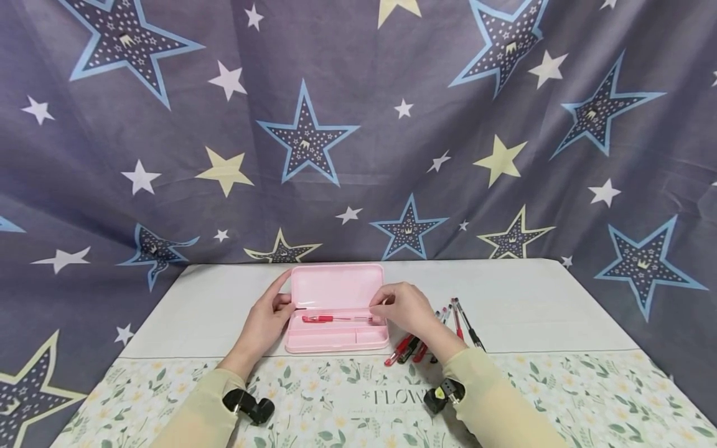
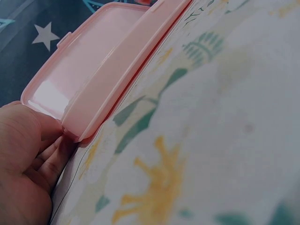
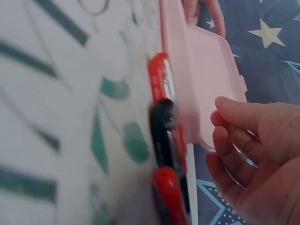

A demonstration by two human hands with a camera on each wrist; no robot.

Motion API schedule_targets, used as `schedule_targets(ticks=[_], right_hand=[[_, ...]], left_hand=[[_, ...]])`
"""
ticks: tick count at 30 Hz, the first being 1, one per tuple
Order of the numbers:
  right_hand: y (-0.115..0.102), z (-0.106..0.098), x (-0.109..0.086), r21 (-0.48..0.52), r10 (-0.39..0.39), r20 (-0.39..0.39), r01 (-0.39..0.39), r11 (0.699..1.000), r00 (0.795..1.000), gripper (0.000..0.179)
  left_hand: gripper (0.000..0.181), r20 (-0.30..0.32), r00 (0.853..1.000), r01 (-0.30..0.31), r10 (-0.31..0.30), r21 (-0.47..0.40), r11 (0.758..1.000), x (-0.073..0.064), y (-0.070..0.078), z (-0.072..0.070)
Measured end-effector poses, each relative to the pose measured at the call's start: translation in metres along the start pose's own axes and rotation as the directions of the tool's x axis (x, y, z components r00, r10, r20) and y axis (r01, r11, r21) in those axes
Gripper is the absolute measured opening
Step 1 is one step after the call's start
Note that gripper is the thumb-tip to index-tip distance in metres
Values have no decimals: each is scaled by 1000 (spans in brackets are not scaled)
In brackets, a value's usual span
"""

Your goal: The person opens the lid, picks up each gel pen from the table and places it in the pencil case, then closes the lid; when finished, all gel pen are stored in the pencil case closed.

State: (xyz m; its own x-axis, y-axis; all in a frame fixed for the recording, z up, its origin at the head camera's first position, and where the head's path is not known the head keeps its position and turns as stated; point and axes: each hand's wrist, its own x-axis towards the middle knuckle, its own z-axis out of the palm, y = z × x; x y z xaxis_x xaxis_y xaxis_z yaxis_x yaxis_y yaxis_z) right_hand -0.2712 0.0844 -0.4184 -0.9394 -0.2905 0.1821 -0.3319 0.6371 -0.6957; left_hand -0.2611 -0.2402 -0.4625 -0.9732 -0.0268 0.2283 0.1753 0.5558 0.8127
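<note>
A pink pencil case (image 1: 337,340) lies with its lid raised on the table; a red gel pen (image 1: 318,318) rests in its long rear compartment. My left hand (image 1: 266,320) grips the case's left side near the hinge, and in the left wrist view its thumb and fingers are at the corner. Over the right end of the case is my right hand (image 1: 407,306), with loosely bent fingers beside the lid's edge. In the right wrist view nothing shows between the right thumb and fingers (image 3: 227,145). Several red and black pens (image 1: 411,348) lie right of the case, partly under the right forearm.
A floral mat (image 1: 313,398) covers the table's front, with a white surface (image 1: 521,311) behind it. Dark star-patterned cloth (image 1: 347,81) hangs at the back and sides. Black cameras are strapped to both wrists.
</note>
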Motion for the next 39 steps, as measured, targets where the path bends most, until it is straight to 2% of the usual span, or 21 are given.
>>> schedule_targets(ticks=[5, 9, 14, 21, 26, 39], right_hand=[[4, -12, -4, 21, -15, -3, 15, 1000, 1000, 3], [8, -22, -8, 47, -30, -3, 30, 998, 1000, 4], [14, -35, -14, 66, -9, 20, 8, 998, 1000, 5], [30, -54, -18, 63, -96, 60, 92, 994, 994, 10], [42, -67, -20, 89, -126, 103, 117, 989, 987, 15], [68, -84, -22, 155, -69, 186, 41, 987, 980, 23]], left_hand=[[76, -1, 1000, -1, 1, 2, 1000, -1, -1, -1], [76, -3, 1000, 2, -2, -4, 1000, -2, -1, -1], [76, -5, 1000, 6, -6, -7, 1000, -3, -1, -1], [77, -6, 1000, 4, -4, 0, 1000, -3, -2, -2], [78, -3, 1000, 0, 0, 4, 1000, -2, -2, -2], [77, 3, 1000, -4, 4, 1, 1000, 0, 0, -2]])
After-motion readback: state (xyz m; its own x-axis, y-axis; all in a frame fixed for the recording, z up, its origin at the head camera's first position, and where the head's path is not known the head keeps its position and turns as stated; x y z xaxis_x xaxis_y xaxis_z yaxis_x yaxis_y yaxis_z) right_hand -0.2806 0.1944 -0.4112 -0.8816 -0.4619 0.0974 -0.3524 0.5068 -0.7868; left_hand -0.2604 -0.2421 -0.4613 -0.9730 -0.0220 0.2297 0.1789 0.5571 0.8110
